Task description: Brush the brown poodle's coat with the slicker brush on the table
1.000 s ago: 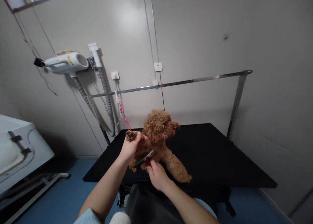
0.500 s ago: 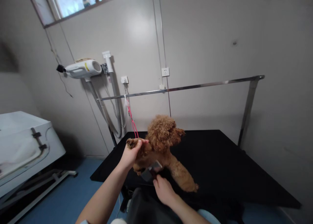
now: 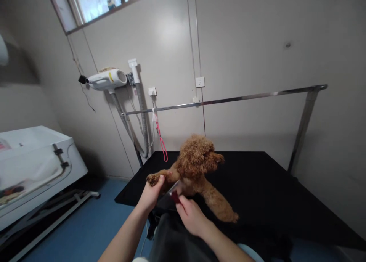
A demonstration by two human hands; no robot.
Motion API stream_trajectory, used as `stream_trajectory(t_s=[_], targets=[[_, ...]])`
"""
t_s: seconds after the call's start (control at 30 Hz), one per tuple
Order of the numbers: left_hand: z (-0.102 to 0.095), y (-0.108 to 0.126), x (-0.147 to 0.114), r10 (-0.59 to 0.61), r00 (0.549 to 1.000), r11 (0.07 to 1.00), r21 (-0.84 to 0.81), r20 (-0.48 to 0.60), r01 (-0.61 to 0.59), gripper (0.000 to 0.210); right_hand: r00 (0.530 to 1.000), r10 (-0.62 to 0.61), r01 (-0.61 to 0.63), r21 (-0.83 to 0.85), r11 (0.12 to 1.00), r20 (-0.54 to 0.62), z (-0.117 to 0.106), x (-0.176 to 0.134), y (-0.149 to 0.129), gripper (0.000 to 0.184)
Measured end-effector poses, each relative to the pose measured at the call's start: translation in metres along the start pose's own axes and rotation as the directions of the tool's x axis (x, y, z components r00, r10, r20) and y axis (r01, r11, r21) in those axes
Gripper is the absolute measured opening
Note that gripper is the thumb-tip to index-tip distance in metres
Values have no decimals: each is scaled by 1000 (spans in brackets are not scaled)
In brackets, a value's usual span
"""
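A curly brown dog (image 3: 197, 155) is on the black grooming table (image 3: 257, 193), its head turned to the right. Its one foreleg (image 3: 220, 204) stretches down to the right along the tabletop. My left hand (image 3: 154, 189) is closed around the other leg, holding it out to the left with the dark paw showing past my thumb. In my right hand (image 3: 190, 214) is a slicker brush (image 3: 175, 194) with a red handle, gripped in closed fingers. Its blurred head is against or very near the fur under the raised leg; contact cannot be made out.
A metal bar (image 3: 228, 100) spans above the table, with a pink loop leash (image 3: 162, 143) hanging from its left part. A white dryer (image 3: 107, 79) with a grey hose (image 3: 145, 121) is fixed to the wall. At left stands a white tub (image 3: 63, 147).
My left hand has lowered the held leg a little. The brush has tilted and moved up nearer that leg. The whole view has shifted slightly.
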State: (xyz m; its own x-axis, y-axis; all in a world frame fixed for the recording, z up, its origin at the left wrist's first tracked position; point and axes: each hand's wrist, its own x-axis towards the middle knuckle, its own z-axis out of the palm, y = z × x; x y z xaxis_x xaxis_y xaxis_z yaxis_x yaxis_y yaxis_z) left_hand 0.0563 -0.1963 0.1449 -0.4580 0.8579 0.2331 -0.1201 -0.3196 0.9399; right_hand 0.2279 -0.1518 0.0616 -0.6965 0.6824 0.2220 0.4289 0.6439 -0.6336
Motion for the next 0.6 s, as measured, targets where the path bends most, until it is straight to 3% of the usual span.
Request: stream_trajectory(t_s=[0.1, 0.23, 0.33, 0.43, 0.6], targets=[[-6, -8, -1, -1, 998, 1000, -26, -59, 0, 46, 998, 42, -47, -93, 995, -57, -10, 7, -6, 32], [-13, -19, 1, -65, 985, 997, -53, -159, 57, 45, 985, 170, -170, -228, 959, -16, 3, -9, 3, 32], [-17, -21, 0, -31, 978, 999, 1, -205, 32, 45, 999, 49, -48, -215, 976, 0, 7, -9, -4, 31], [-20, -20, 0, 7, 986, 998, 65, -169, 4, 46, 998, -45, 35, -203, 979, -47, 0, 4, -9, 26], [-29, -31, 2, -27, 975, 999, 14, -222, 31, 45, 990, 139, -136, -221, 966, 1, 8, -1, 13, 28]])
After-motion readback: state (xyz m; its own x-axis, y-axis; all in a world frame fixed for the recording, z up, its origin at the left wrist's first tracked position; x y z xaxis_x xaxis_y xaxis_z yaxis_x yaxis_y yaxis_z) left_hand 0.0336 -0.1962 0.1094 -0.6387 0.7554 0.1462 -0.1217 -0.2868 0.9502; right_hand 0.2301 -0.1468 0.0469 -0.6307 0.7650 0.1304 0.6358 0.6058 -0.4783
